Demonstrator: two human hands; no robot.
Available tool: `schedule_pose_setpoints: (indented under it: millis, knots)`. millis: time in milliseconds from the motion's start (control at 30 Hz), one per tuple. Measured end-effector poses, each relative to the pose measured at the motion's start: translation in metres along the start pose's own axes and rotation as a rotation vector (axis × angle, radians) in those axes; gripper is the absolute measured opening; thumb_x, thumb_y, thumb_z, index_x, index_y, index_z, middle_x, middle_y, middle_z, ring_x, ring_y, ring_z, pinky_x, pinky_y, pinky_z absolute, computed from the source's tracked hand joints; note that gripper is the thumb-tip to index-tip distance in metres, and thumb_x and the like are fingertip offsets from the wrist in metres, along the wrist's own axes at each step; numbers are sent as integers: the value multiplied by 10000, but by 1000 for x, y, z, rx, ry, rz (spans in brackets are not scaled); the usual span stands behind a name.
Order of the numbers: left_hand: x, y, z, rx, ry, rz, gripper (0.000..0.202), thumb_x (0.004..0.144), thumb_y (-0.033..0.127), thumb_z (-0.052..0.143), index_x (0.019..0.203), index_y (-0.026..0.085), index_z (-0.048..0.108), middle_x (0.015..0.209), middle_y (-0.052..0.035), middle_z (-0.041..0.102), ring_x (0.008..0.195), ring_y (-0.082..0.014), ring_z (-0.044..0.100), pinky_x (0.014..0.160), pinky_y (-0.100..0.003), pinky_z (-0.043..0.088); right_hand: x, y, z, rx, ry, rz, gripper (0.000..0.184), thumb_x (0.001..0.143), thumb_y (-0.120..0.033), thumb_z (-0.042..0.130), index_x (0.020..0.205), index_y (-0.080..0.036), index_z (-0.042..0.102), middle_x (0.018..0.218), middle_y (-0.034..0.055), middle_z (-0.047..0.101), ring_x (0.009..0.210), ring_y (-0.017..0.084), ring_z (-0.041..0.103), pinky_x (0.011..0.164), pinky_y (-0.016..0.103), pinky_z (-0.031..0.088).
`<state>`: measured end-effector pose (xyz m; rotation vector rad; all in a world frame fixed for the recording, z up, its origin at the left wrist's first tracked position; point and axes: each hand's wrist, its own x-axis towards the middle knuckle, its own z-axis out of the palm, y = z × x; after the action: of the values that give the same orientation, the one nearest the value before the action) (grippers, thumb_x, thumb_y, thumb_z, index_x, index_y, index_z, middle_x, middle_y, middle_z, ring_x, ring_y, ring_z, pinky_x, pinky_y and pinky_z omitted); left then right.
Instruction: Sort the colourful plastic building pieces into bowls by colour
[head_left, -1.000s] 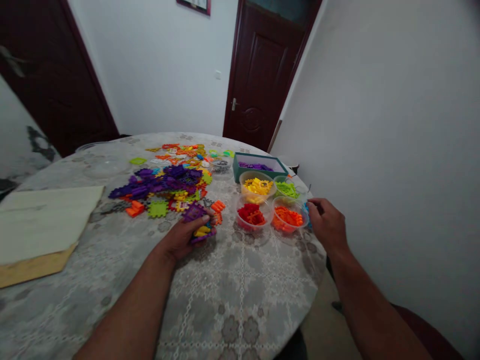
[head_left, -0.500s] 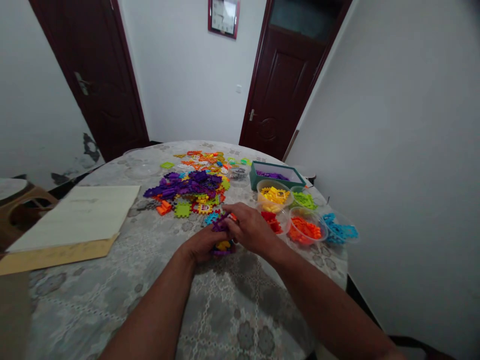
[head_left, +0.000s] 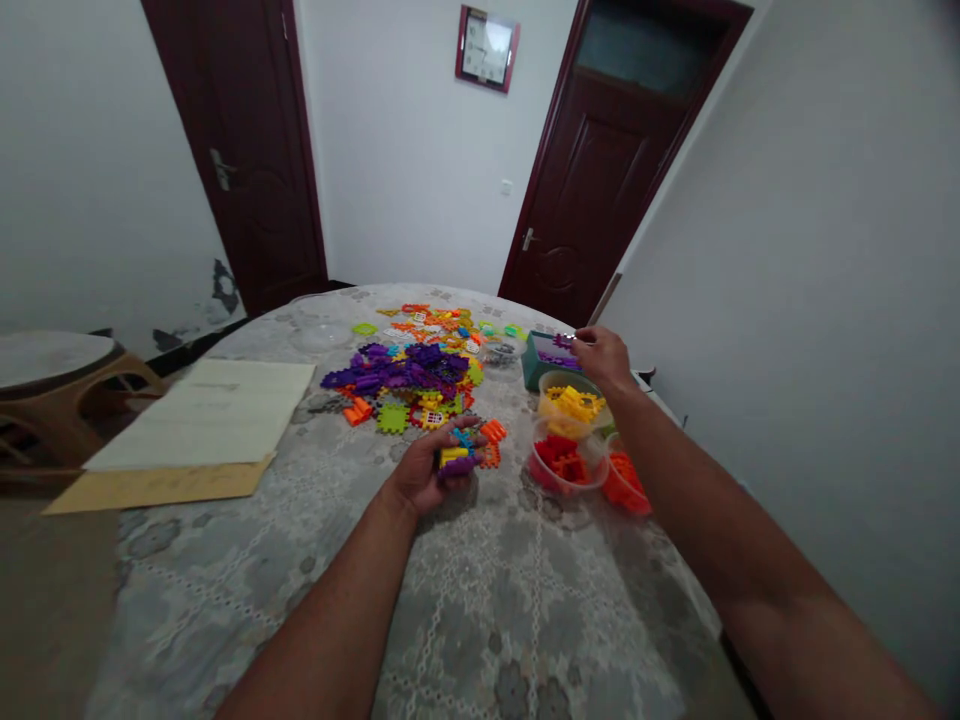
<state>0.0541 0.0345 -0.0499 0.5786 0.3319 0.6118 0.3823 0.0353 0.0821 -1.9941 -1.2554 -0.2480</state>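
My left hand point(head_left: 427, 468) rests on the table and is closed round a small cluster of plastic building pieces point(head_left: 457, 456), yellow, blue and purple. My right hand point(head_left: 602, 357) is stretched out over the teal box point(head_left: 534, 362) at the far right, pinching a small purple piece point(head_left: 564, 341) above the purple pieces inside. A heap of mixed coloured pieces point(head_left: 409, 368), mostly purple, lies beyond my left hand. Clear tubs of yellow pieces point(head_left: 571, 403), red pieces point(head_left: 561, 461) and orange pieces point(head_left: 624, 483) stand under my right forearm.
The round table point(head_left: 480, 600) has a grey patterned cloth. A cream sheet on brown cardboard point(head_left: 202, 415) lies at the left. A wooden stool point(head_left: 71, 385) stands left of the table. Two dark doors and a wall clock point(head_left: 486, 47) are behind.
My right hand has left the cluster in my left hand and moved right and away to the teal box, now pinching a purple piece. The camera has tilted up.
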Motion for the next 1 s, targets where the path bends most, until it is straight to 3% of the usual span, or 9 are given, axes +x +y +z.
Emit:
schedule_pose_setpoints:
  millis: [67,167,333,433,567,700,833,1000]
  knots:
    - [2,1,-2,-45,20,-9,569,753,217,722,1306,164,597,1050,-146,739,702,-206,736,368,-184,391,11,3,-2,-22,38,4,388,874,-202,593,1205,-79,756,1226,197,758,1104,295,697,1046,448,497]
    - [4,1,-3,-85,35,-30,548,810,284,703,1331,171,578,1064,-167,748,691,-215,739,358,-178,371,-7,-11,0,-27,10,-62,349,901,-201,578,1176,-107,772,1204,175,772,1088,283,705,1048,427,490]
    - [2,0,-2,-41,9,-17,648,810,243,717,1427,199,524,1151,-176,746,713,-223,761,388,-200,426,-93,-58,13,103,-388,-377,236,959,-260,624,1102,-188,799,1049,87,813,905,208,736,878,326,533]
    - [0,-2,-3,9,-60,3,754,761,166,714,1481,211,493,1086,-123,741,712,-220,759,386,-201,427,-135,-81,17,187,-581,-422,236,970,-266,645,1139,-206,797,1069,70,816,934,202,740,844,295,531]
    - [1,-6,-6,73,-158,11,756,734,142,707,1464,215,526,943,-53,707,639,-193,724,369,-193,415,-158,-94,24,267,-720,-423,322,928,-180,669,1225,-237,782,1099,41,818,954,200,743,839,278,534]
    - [2,-8,-7,103,-182,2,672,724,118,730,1373,217,588,975,-44,701,593,-146,683,376,-183,405,-163,-93,33,305,-712,-373,348,881,-107,654,1171,-240,795,1096,32,818,941,197,737,831,271,539]
    - [1,-7,-5,69,-156,-25,621,724,128,729,1326,200,593,1042,-106,730,748,-214,758,394,-167,399,-158,-84,38,228,-534,-275,224,909,-164,641,1066,-191,799,994,66,809,889,207,722,804,293,524]
    - [2,-6,-2,62,-102,-36,583,769,123,695,1345,161,611,1155,-181,743,790,-220,772,373,-149,364,-151,-69,26,323,-471,-203,163,919,-286,669,1005,-194,773,914,38,782,784,176,682,724,277,497]
